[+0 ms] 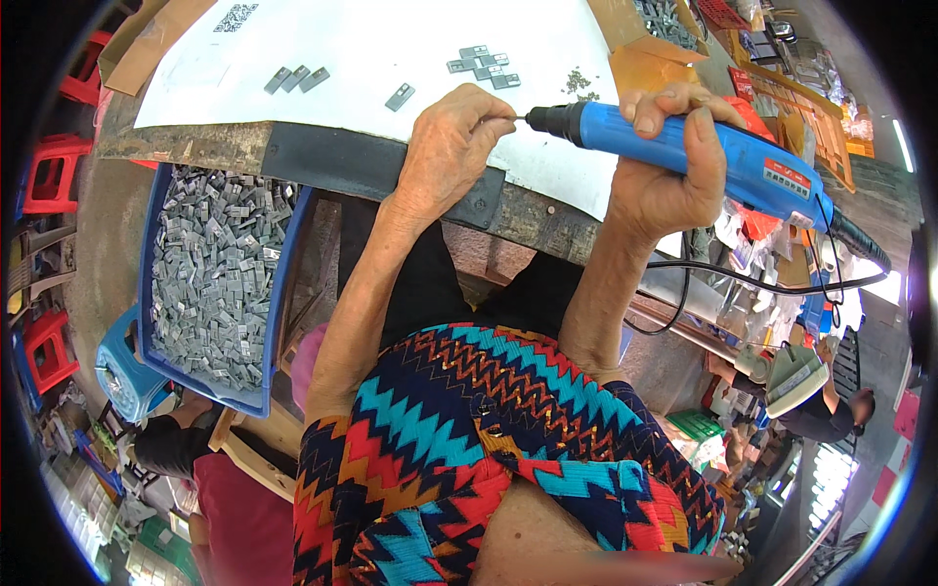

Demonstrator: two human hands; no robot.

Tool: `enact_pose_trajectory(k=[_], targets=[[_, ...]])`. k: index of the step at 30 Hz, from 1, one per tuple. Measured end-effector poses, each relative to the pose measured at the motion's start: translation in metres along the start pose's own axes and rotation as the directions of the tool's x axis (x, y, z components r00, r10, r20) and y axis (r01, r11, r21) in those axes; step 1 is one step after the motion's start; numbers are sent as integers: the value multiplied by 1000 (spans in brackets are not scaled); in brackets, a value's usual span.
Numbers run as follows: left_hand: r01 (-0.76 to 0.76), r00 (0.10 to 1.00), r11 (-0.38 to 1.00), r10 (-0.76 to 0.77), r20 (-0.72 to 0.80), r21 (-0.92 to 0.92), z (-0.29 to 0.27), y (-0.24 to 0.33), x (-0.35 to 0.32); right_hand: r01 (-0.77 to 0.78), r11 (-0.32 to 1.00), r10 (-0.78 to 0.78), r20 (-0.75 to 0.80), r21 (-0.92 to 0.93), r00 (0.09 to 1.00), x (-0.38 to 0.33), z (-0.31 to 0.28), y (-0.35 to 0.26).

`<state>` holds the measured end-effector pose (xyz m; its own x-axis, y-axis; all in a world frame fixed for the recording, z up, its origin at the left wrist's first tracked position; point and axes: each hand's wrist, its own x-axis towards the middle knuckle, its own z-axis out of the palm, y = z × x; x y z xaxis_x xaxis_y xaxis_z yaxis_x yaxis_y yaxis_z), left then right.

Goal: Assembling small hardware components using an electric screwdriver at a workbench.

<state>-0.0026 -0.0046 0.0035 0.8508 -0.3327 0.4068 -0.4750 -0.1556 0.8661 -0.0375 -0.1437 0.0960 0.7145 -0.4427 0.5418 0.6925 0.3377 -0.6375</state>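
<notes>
My right hand point(669, 186) grips a blue electric screwdriver point(608, 129), held nearly level with its black nose toward the left. At the screwdriver's thin bit point(522, 118), the fingertips of my left hand point(445, 146) are pinched together. Whatever lies between them is too small or hidden to name. Both hands are over the near side of a white sheet point(342, 44) on the table. On the sheet lie a single small grey part point(400, 96), three more in a slanted row point(297, 79), and an overlapping cluster of them point(483, 65). A scatter of tiny dark pieces point(578, 82), perhaps screws, sits at the right.
Below the table edge at left, a blue crate point(292, 244) is full of grey parts. A cardboard box point(613, 21) at the far right holds more. The screwdriver's black cord point(762, 289) loops beside my right forearm. Someone in maroon point(239, 508) is at lower left, near a blue stool point(122, 366).
</notes>
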Motion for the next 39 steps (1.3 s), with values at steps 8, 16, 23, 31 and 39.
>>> enact_pose_trajectory(k=[8, 16, 23, 31, 39], targets=[[74, 997, 995, -73, 6, -65, -3, 7, 0, 23, 1000, -23, 56, 3, 998, 1, -4, -3], [71, 997, 994, -70, 15, -83, -2, 3, -2, 3, 1000, -4, 47, 9, 999, 1, -2, -3], [67, 997, 997, -65, 45, -36, -3, 3, -2, 4, 999, -2, 45, -33, 999, 1, -3, -2], [66, 996, 996, -62, 68, -59, -2, 1, -2, -2, 1000, 3, 49, -25, 999, 2, -2, -4], [60, 997, 997, -57, 51, -52, -4, 4, -2, -5, 998, 11, 98, -58, 995, 3, -6, -8]])
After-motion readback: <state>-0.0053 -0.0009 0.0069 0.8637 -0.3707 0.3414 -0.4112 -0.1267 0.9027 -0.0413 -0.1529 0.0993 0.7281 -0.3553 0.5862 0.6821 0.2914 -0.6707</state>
